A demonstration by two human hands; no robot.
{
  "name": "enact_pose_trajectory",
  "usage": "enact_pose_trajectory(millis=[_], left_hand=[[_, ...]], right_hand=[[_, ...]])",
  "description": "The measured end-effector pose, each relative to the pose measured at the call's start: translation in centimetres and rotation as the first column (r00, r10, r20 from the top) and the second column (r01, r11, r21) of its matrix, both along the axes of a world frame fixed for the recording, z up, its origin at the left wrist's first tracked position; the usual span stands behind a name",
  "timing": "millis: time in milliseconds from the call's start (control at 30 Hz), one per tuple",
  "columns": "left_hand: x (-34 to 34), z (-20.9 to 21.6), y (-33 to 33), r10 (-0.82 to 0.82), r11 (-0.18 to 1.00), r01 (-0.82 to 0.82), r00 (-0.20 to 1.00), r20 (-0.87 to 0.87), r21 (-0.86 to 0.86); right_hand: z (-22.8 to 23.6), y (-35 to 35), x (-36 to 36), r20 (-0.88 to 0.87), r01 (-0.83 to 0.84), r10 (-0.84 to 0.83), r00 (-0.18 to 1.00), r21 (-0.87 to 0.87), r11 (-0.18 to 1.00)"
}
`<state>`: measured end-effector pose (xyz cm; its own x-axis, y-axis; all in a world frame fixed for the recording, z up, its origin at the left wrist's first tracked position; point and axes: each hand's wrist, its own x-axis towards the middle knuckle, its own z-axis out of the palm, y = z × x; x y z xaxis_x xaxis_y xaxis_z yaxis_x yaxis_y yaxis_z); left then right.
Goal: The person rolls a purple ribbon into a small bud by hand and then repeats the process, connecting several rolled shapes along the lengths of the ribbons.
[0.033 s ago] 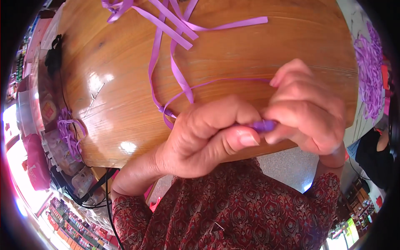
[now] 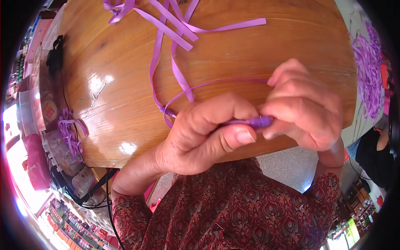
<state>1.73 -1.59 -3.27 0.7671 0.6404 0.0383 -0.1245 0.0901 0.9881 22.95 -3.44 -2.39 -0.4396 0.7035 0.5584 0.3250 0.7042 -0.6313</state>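
Observation:
My left hand (image 2: 208, 133) is closed, with the thumb and bent forefinger pinching a purple ribbon (image 2: 261, 121). A darker, tightly wound or knotted part of it sticks out past the thumb. At its other end my right hand (image 2: 306, 106) is closed on the same ribbon, fingers curled; the exact grip is partly hidden. A thin length of the ribbon (image 2: 225, 79) arcs from the right hand leftward, looping behind the left hand. Another small wound purple spot (image 2: 168, 112) lies just left of the left hand, where ribbon strands meet.
Flat purple ribbon strips (image 2: 231, 27) cross at the wooden table's (image 2: 121, 54) far side. A thin silvery pin-like piece (image 2: 99, 91) lies at left. Purple ribbon heaps (image 2: 368, 75) sit at the right edge and left edge. A pink pouch (image 2: 36, 162) and black cables are at left.
Both hands have shifted very slightly left. The wound part of the ribbon shows a little more between the fingers.

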Motion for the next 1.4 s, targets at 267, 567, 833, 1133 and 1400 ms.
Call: enact_pose_trajectory(millis=[267, 567, 833, 1133, 1400], left_hand=[[-0.3, -0.6, -0.1, 0.035, 0.991, -0.028, 0.998, 0.049, -0.130], [0.2, -0.9, 0.0, 0.045, 0.996, -0.039, 0.996, 0.073, -0.086], [0.4, -0.9, 0.0, 0.107, 0.950, -0.119, 0.992, 0.060, 0.288], [0.4, -1.0, 0.5, 0.199, 0.811, -0.137, 0.979, -0.048, 0.569], [0.1, -0.8, 0.8, 0.185, 0.764, -0.087, 0.979, -0.087, 0.639]], right_hand=[[0.1, 0.3, 0.3, 0.028, -0.024, 0.025, 0.999, -0.037, 0.999], [0.4, 0.3, -0.1, -0.001, 0.016, -0.016, 1.000, -0.004, 1.000], [0.4, 0.1, -0.2, -0.019, 0.017, -0.018, 1.000, -0.025, 1.000], [0.3, -0.2, -0.5, 0.083, 0.070, -0.074, 0.994, 0.057, 0.996], [0.2, -0.3, -0.8, 0.240, 0.064, -0.097, 0.966, 0.142, 0.988]])
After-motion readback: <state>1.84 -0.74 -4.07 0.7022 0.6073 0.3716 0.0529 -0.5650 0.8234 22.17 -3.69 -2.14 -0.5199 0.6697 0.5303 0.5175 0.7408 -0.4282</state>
